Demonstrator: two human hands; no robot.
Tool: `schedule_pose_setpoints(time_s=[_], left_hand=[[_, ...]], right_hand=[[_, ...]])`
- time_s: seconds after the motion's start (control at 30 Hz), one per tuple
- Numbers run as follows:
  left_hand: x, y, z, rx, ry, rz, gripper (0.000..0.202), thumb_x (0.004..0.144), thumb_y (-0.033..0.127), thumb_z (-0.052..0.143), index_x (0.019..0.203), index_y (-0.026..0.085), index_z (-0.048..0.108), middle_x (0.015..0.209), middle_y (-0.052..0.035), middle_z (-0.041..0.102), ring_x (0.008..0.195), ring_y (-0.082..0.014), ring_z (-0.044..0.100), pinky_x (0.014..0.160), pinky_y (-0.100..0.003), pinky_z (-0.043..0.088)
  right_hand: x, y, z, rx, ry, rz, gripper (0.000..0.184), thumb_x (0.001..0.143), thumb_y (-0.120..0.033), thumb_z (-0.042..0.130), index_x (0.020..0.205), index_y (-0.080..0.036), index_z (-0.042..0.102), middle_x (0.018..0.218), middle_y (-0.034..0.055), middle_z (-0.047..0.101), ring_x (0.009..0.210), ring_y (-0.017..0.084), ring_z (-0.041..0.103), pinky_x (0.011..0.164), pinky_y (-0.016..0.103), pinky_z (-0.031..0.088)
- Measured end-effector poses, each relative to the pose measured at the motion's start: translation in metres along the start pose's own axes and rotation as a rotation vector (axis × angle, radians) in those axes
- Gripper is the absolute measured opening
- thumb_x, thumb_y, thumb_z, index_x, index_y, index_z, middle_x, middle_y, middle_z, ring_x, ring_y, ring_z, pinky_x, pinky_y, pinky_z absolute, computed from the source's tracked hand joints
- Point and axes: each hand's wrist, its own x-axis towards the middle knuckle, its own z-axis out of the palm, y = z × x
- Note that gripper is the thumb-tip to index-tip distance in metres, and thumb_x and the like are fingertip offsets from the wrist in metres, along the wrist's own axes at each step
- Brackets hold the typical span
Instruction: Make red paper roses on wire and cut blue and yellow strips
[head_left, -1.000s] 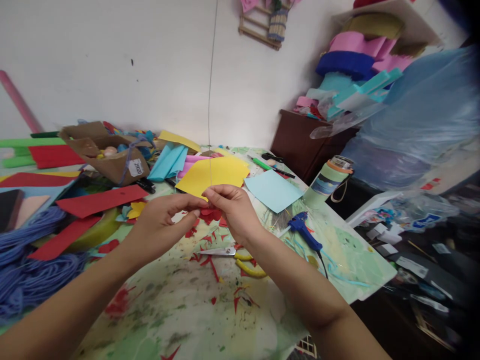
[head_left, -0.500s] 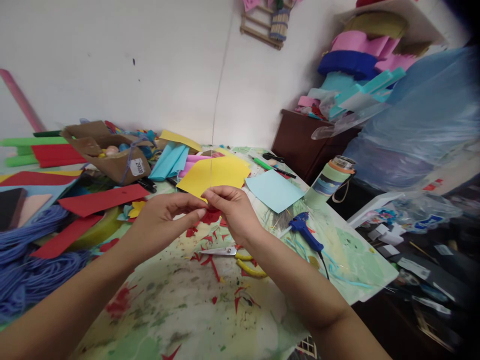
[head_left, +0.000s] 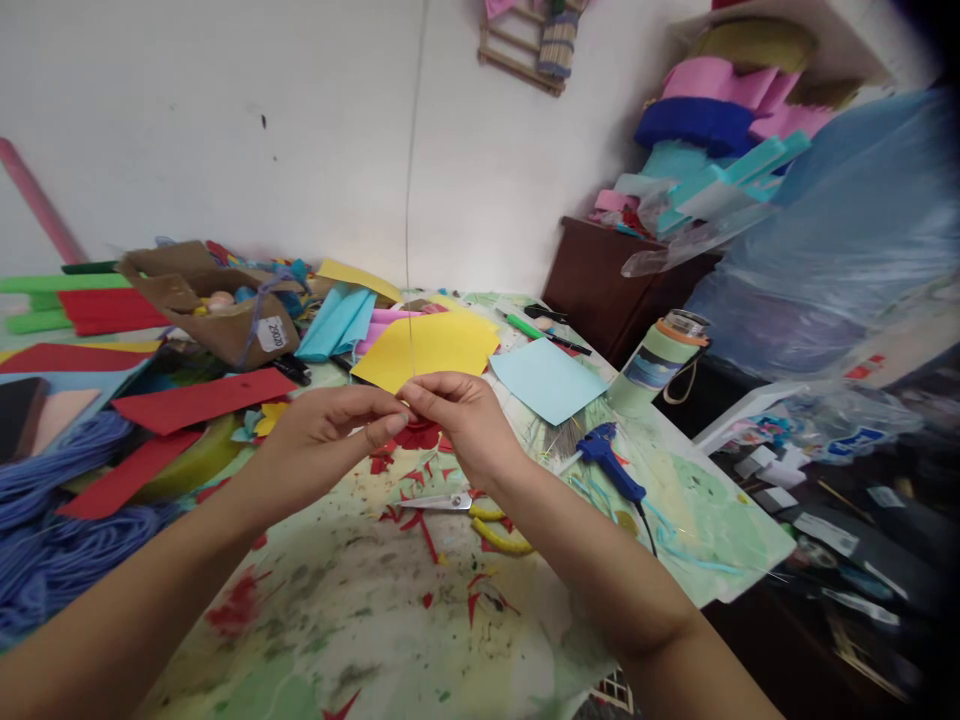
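In front of me my two hands meet at the fingertips over the table. My left hand (head_left: 322,440) is closed in a pinch on a small red paper piece (head_left: 418,436), which shows below the fingertips; its full shape is hidden. My right hand (head_left: 466,425) is closed too, its thumb and forefinger pinching the lower end of a long thin wire (head_left: 408,220) that rises against the wall. Below the hands lie scissors (head_left: 501,545) with yellow handles and a scatter of red scraps (head_left: 427,540). Yellow paper (head_left: 431,350) lies just behind them.
Light blue paper (head_left: 551,380), a blue glue gun (head_left: 611,462) and a bottle (head_left: 664,355) are to the right. At left are red strips (head_left: 206,398), blue cord bundles (head_left: 67,530) and a cardboard box (head_left: 187,325). The table's right edge drops toward cluttered shelves.
The upper part of the wire has tilted left and now stands nearly upright. More of the red piece shows under the fingers; my left hand has shifted slightly left.
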Motion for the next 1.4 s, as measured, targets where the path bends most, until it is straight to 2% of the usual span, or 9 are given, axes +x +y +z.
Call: schedule_pose_setpoints(time_s=[0.13, 0.3, 0.47, 0.63, 0.73, 0.87, 1.07, 1.17, 1.4], left_hand=[[0.001, 0.0, 0.0, -0.016, -0.004, -0.007, 0.03, 0.084, 0.049, 0.059, 0.076, 0.024, 0.073, 0.074, -0.0009, 0.073, 0.067, -0.0167, 0.065, 0.06, -0.025, 0.05], [0.0, 0.001, 0.002, 0.2, 0.091, 0.124, 0.032, 0.089, 0.047, 0.053, 0.074, 0.024, 0.07, 0.061, 0.0011, 0.066, 0.055, -0.0158, 0.06, 0.052, -0.026, 0.044], [-0.004, -0.005, 0.005, 0.324, 0.16, 0.279, 0.021, 0.089, 0.039, 0.056, 0.091, 0.026, 0.071, 0.083, -0.0016, 0.075, 0.07, -0.0182, 0.068, 0.063, -0.028, 0.05], [-0.006, -0.009, 0.006, 0.316, 0.134, 0.328, 0.014, 0.089, 0.036, 0.059, 0.093, 0.027, 0.069, 0.084, 0.0012, 0.074, 0.068, -0.0151, 0.068, 0.058, -0.025, 0.049], [-0.005, -0.008, 0.008, 0.37, 0.155, 0.43, 0.009, 0.09, 0.028, 0.058, 0.091, 0.025, 0.066, 0.08, 0.0022, 0.074, 0.066, -0.0129, 0.067, 0.058, -0.023, 0.049], [-0.005, -0.007, 0.009, 0.515, 0.2, 0.617, 0.008, 0.089, 0.018, 0.058, 0.091, 0.023, 0.065, 0.083, -0.0002, 0.074, 0.074, -0.0147, 0.069, 0.068, -0.024, 0.052], [-0.003, -0.011, 0.001, 0.689, 0.203, 0.942, 0.024, 0.088, 0.005, 0.052, 0.101, 0.022, 0.063, 0.095, -0.0027, 0.076, 0.084, -0.0156, 0.069, 0.078, -0.029, 0.054], [-0.002, -0.013, -0.001, 0.654, 0.184, 0.923, 0.025, 0.087, 0.005, 0.055, 0.102, 0.023, 0.062, 0.094, -0.0021, 0.076, 0.084, -0.0149, 0.069, 0.078, -0.029, 0.055], [-0.005, -0.009, 0.008, 0.359, 0.274, 0.686, 0.021, 0.084, 0.01, 0.058, 0.098, 0.025, 0.062, 0.088, -0.0011, 0.074, 0.081, -0.0138, 0.07, 0.074, -0.026, 0.057]], right_hand=[[-0.001, -0.001, 0.0, 0.025, -0.011, 0.009, 0.021, 0.061, -0.037, 0.086, 0.07, -0.021, 0.076, 0.071, -0.0022, 0.072, 0.066, 0.01, 0.061, 0.069, 0.023, 0.049], [-0.002, -0.002, 0.001, 0.026, 0.013, 0.012, 0.018, 0.063, -0.036, 0.085, 0.072, -0.022, 0.077, 0.074, -0.0019, 0.073, 0.069, 0.01, 0.063, 0.073, 0.024, 0.049], [-0.002, -0.002, 0.0, 0.027, 0.036, -0.019, 0.017, 0.064, -0.035, 0.084, 0.07, -0.021, 0.076, 0.072, -0.002, 0.072, 0.068, 0.01, 0.062, 0.073, 0.025, 0.049], [-0.002, -0.002, 0.001, 0.004, 0.059, -0.037, 0.019, 0.063, -0.036, 0.084, 0.071, -0.021, 0.076, 0.072, -0.0017, 0.071, 0.068, 0.011, 0.061, 0.073, 0.027, 0.049], [-0.002, -0.001, 0.002, -0.019, 0.064, -0.043, 0.02, 0.063, -0.037, 0.083, 0.07, -0.02, 0.075, 0.071, -0.0013, 0.07, 0.066, 0.011, 0.06, 0.07, 0.027, 0.049], [-0.003, 0.0, 0.004, 0.011, 0.109, -0.077, 0.018, 0.063, -0.034, 0.082, 0.067, -0.019, 0.074, 0.066, -0.0022, 0.067, 0.061, 0.009, 0.055, 0.065, 0.025, 0.047], [-0.008, -0.002, 0.008, 0.026, 0.145, -0.057, 0.019, 0.063, -0.032, 0.082, 0.062, -0.018, 0.07, 0.058, -0.0043, 0.058, 0.057, 0.008, 0.049, 0.062, 0.025, 0.044], [-0.009, -0.003, 0.01, -0.004, 0.139, -0.094, 0.019, 0.065, -0.033, 0.081, 0.064, -0.018, 0.07, 0.06, -0.0036, 0.059, 0.06, 0.009, 0.051, 0.064, 0.026, 0.045], [-0.011, -0.004, 0.012, -0.062, 0.107, -0.203, 0.012, 0.068, -0.033, 0.078, 0.07, -0.021, 0.074, 0.072, -0.0012, 0.069, 0.07, 0.013, 0.06, 0.074, 0.028, 0.051]])
